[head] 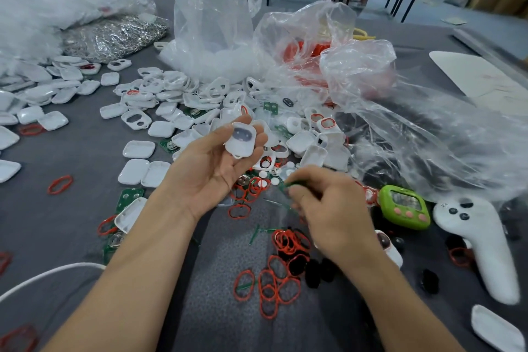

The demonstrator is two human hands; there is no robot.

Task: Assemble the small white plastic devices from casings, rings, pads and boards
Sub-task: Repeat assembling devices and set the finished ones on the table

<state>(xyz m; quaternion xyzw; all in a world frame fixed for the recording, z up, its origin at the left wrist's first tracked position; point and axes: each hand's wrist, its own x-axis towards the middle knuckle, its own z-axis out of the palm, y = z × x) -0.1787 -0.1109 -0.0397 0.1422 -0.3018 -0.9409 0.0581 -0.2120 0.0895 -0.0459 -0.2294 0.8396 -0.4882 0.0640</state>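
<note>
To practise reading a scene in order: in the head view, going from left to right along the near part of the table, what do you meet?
White cable → left hand, holding a white casing → right hand, pinching a small green piece → green gadget → white controller.

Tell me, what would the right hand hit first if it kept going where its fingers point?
Likely the small white pads just beyond the right hand, then red rings; depth is unclear.
</note>
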